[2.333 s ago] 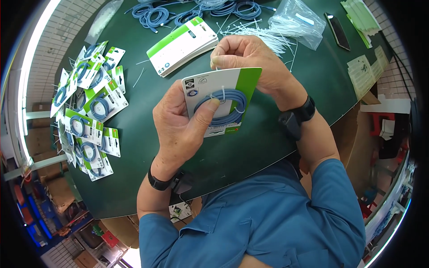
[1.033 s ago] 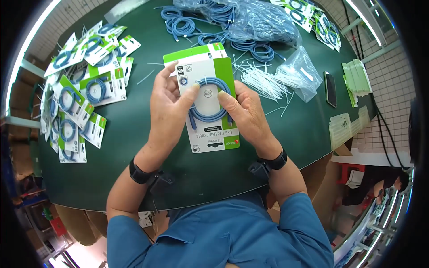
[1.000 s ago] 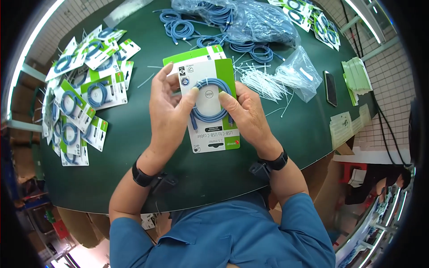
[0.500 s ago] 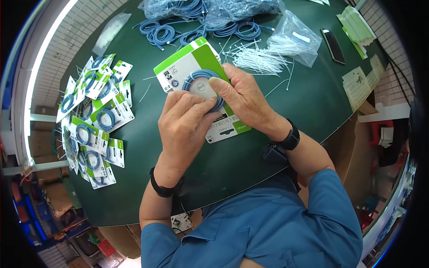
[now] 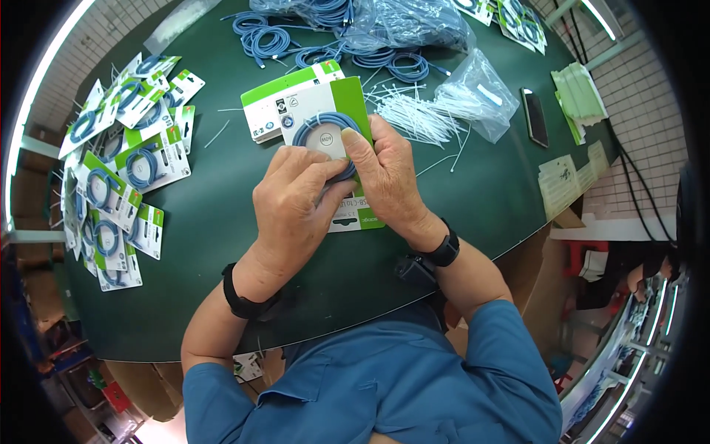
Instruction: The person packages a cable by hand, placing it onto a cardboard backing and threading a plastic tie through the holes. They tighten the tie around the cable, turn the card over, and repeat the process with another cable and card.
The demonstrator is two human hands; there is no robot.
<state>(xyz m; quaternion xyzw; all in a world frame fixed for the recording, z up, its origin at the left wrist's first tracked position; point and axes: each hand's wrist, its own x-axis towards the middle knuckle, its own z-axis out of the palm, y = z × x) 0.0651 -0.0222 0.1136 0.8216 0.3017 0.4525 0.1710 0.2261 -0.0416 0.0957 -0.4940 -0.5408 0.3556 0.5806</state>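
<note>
A white-and-green backing card (image 5: 346, 95) is held upright between my hands, with a coiled blue cable (image 5: 334, 120) lying on its face. My left hand (image 5: 296, 194) is closed at the coil's lower left, thumb and fingers pinched together; what lies under the fingertips is hidden. Along the right edge, my right hand (image 5: 384, 166) grips card and coil, its thumb pressed on the cable. White tie ends show at the top of the coil. Just behind the held card lies a stack of similar cards (image 5: 259, 118) on the green table (image 5: 222, 200).
At left is a heap of carded cables (image 5: 140, 166). Loose coiled cables (image 5: 262, 41) and a plastic bag of cables (image 5: 407, 29) lie at the back. White cable ties (image 5: 418, 115), a clear bag (image 5: 481, 96) and a phone (image 5: 534, 117) are to the right.
The view has shifted, bringing more carded cables into sight at the back right. The held card has turned straighter and stands apart from the stack. Both hands keep their hold.
</note>
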